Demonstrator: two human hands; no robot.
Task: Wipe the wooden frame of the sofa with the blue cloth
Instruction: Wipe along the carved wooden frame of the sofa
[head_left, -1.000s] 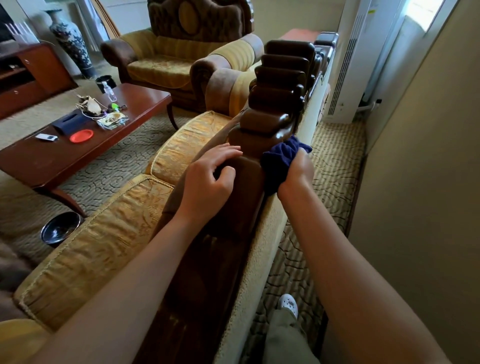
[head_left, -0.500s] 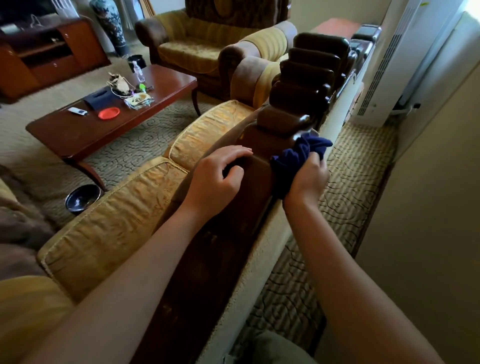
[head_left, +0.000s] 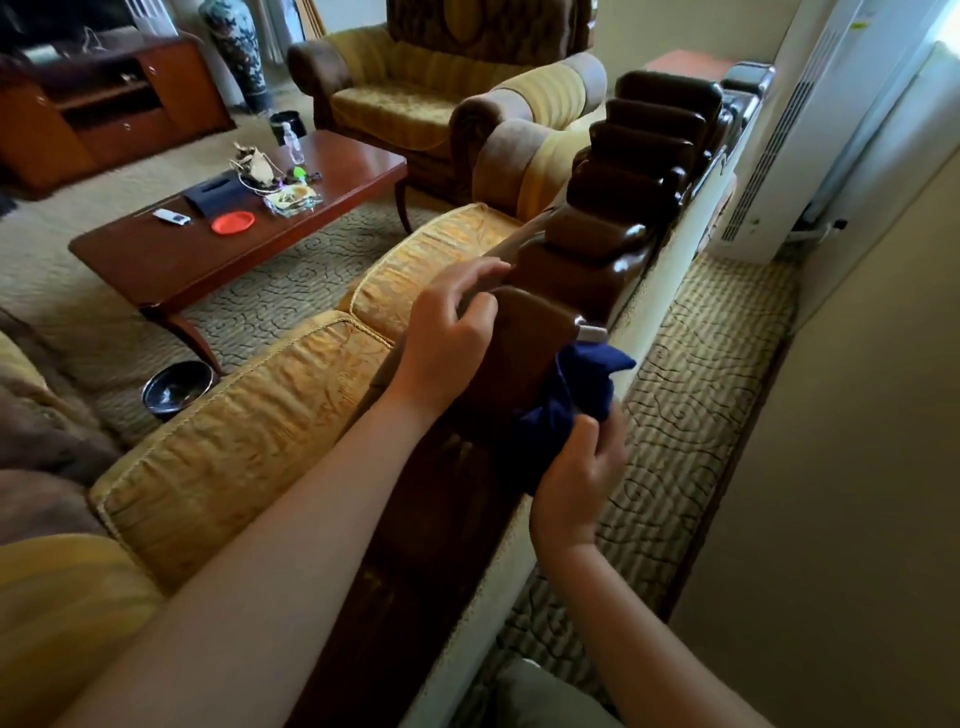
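Observation:
The sofa's dark wooden frame (head_left: 582, 260) runs along the top of the backrest from near me toward the far right, with carved stepped humps farther on. My right hand (head_left: 579, 475) grips the bunched blue cloth (head_left: 563, 410) and presses it against the frame's rear side, just below a glossy hump. My left hand (head_left: 452, 338) rests on the front side of the frame, fingers curled over its edge beside the yellow cushion.
Yellow seat-back cushions (head_left: 249, 447) lie left of the frame. A wooden coffee table (head_left: 171, 260) carries a red lid, a remote and clutter. A black bowl (head_left: 176, 387) sits on the carpet. An armchair (head_left: 415, 98) stands beyond. A wall (head_left: 857, 467) and white unit (head_left: 810, 130) bound the narrow passage behind.
My right hand has slid the blue cloth back toward me along the rear of the frame, away from the carved humps. The left hand keeps its hold; the view has shifted.

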